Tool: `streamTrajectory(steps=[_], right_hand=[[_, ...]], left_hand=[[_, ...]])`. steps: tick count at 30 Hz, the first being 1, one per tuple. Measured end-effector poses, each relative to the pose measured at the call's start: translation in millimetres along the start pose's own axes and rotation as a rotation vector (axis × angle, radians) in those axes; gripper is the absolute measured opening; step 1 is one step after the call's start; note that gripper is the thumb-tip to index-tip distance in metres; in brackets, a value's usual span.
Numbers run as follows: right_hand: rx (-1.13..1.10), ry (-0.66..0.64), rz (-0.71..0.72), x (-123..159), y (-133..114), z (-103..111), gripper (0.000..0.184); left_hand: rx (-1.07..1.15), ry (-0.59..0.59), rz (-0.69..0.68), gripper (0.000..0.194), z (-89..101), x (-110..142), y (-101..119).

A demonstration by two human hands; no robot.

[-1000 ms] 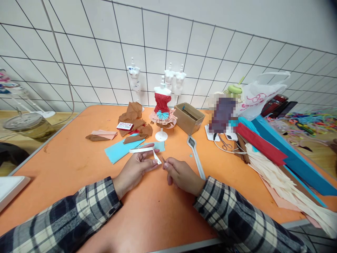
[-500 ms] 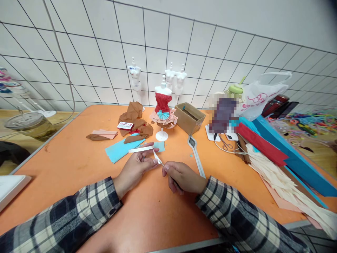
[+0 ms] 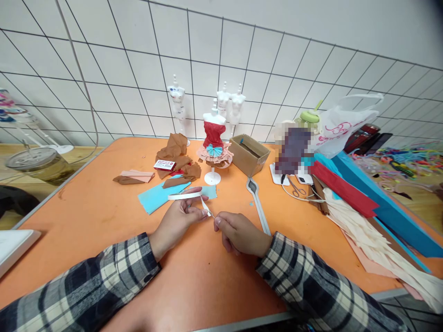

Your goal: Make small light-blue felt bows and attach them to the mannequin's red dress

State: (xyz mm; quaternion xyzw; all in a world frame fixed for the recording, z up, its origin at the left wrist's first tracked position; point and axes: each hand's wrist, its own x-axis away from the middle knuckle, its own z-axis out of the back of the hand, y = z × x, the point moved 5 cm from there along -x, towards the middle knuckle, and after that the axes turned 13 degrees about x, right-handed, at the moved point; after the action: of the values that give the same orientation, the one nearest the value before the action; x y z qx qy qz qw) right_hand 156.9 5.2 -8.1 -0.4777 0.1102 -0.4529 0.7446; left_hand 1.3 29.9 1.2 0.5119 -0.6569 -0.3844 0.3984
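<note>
My left hand is closed round a narrow roll of white tape, whose strip end hangs down past my fingers. My right hand pinches a thin pointed tool; its tip meets the loose end of the tape. Most of that tool is hidden in my palm, so I cannot tell its kind. Just beyond my hands stands a small white dress form wearing a red bodice, a light blue bow and a ruffled pink skirt.
Blue paper and crumpled brown paper lie left of the dress form. To its right stands a cardboard box, with a grey-white strap-like piece before it. Scissors and coloured paper are further right.
My right hand has shifted very slightly, with the tool's tip still at the tape end. The tape roll has tilted a little in my left hand.
</note>
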Motion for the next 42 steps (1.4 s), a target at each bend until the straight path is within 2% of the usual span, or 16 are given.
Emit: streamTrajectory(steps=[8,17,28,42], right_hand=[[-0.001,-0.012,-0.016,0,1,-1,0.023],[0.165,0.057,0.026,1,-2,2,0.025],[0.287,0.174,0.055,-1,-6,2,0.025],[0.348,0.207,0.051,-1,-6,3,0.026]], left_hand=[[-0.014,-0.018,-0.002,0.073,-0.5,0,-1],[-0.038,-0.056,0.022,0.065,-1.4,0,-6],[-0.053,-0.031,-0.004,0.076,-1.0,-1,-7],[-0.041,-0.034,0.021,0.078,-2.0,0,-7]])
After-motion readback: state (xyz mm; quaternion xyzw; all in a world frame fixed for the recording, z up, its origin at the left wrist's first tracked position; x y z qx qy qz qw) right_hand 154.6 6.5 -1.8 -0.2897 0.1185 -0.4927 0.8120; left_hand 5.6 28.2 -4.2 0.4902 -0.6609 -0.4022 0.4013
